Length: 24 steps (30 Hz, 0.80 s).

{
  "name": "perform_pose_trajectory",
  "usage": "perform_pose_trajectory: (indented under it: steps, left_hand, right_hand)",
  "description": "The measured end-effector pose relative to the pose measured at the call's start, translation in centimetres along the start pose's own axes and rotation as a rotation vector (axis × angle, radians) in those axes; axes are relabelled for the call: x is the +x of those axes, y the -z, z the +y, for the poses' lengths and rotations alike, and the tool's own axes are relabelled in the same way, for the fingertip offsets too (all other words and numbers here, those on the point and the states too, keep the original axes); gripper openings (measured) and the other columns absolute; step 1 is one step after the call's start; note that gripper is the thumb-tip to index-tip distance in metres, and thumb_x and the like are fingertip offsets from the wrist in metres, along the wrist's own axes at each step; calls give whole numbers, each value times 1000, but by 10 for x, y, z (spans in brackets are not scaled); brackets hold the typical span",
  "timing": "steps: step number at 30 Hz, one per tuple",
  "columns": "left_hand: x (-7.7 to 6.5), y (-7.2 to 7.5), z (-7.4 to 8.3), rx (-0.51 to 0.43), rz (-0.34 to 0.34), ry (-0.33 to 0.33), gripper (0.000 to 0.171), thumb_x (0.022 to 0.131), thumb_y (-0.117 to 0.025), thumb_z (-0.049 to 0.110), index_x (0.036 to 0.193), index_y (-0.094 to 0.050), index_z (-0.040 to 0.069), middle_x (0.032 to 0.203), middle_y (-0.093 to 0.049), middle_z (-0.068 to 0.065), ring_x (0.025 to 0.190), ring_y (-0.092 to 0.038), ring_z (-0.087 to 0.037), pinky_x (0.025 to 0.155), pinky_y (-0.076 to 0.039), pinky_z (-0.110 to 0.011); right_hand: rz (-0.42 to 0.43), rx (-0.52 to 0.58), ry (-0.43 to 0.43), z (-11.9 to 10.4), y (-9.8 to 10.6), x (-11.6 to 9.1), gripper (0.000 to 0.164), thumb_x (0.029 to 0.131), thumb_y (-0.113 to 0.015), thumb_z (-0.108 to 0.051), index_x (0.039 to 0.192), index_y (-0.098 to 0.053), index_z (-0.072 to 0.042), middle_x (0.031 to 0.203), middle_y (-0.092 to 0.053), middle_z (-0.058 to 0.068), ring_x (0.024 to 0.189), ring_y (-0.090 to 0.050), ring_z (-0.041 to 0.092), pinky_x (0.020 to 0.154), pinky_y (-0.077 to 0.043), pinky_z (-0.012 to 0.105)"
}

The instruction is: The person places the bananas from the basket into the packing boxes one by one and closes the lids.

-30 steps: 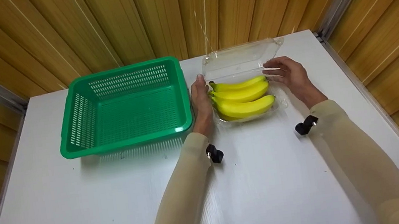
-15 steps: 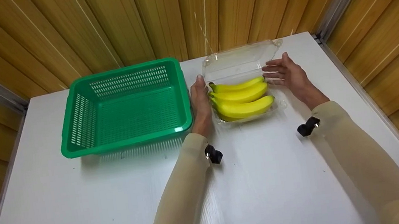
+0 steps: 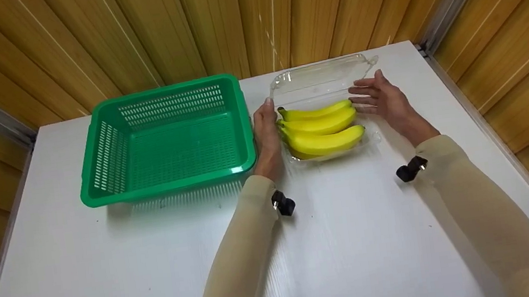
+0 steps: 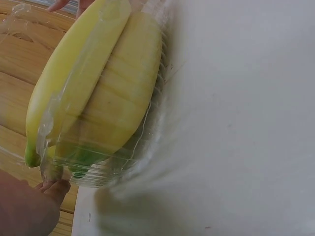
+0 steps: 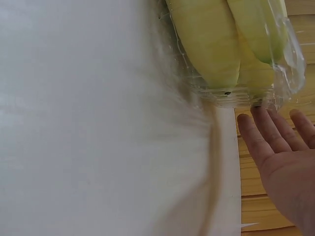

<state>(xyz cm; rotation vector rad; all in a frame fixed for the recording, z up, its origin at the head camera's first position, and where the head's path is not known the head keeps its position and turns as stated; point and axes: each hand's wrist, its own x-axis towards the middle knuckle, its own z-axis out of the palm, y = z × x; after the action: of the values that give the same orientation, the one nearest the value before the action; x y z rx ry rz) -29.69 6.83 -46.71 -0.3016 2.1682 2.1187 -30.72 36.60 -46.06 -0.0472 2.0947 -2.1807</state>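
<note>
Several yellow bananas point(image 3: 324, 123) lie side by side in a clear plastic clamshell container point(image 3: 333, 154), its lid point(image 3: 319, 78) raised at the back. My left hand point(image 3: 267, 135) is at the container's left end, by the stems, with its thumb pointing up. In the left wrist view the left fingertips point(image 4: 55, 189) meet the plastic there, partly hidden by the rim. My right hand point(image 3: 387, 103) stands spread at the right end, thumb apart, holding nothing. The right fingertips point(image 5: 259, 110) reach the container's end wall in the right wrist view.
A green plastic basket point(image 3: 171, 187) with slotted walls stands to the left, close beside my left hand. Both sit on a white table point(image 3: 169, 276). Wood-pattern walls point(image 3: 209, 29) rise behind and at the sides. A small black camera point(image 3: 413, 169) is strapped at each wrist.
The right hand has let go of the lid's right edge and spread its thumb and fingers, shifting slightly right. The lid stays raised. The left hand has hardly moved.
</note>
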Motion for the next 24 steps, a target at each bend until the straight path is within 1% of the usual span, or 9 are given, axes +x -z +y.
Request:
perform_pose_trajectory:
  steps: [6,10,13,18,20,24]
  left_hand:
    - [2,-2,4,30,4,36,88,98,-30,83,163,-37,23,164,-44,0,149,-41,-20,127,-27,-44]
    - [4,-4,4,16,13,18,89,99,-30,82,163,-38,22,166,-43,-1,151,-40,-20,128,-26,-43]
    - [3,-3,3,8,10,12,91,97,-28,84,164,-37,24,168,-40,0,153,-37,-20,128,-24,-44]
    - [-1,-1,2,41,2,32,94,93,-23,89,165,-34,30,172,-33,4,156,-31,-19,130,-18,-47]
    - [-1,0,2,53,11,43,92,94,-24,89,165,-35,31,171,-34,4,156,-31,-18,129,-19,-47]
    - [0,0,2,30,30,63,85,97,-30,83,162,-40,29,169,-38,4,153,-36,-19,129,-22,-46]
  right_hand:
    - [0,77,4,-1,-2,-1,81,110,-38,-62,153,-43,7,162,-40,30,147,-45,40,122,-38,44]
    - [-1,88,5,-2,-2,0,82,110,-40,-62,153,-42,8,162,-40,29,148,-44,39,122,-38,43]
    - [2,82,2,-3,-3,0,82,109,-42,-63,153,-43,7,162,-43,26,147,-46,37,121,-40,42]
    - [1,103,6,-3,-4,-1,78,110,-44,-58,150,-44,9,158,-48,26,146,-49,36,120,-41,41]
    - [-4,94,4,-2,-5,0,77,111,-42,-57,150,-44,10,158,-46,28,145,-49,36,120,-41,41]
    - [3,79,-9,-1,-8,3,77,111,-43,-57,150,-44,10,160,-43,30,147,-46,39,121,-39,43]
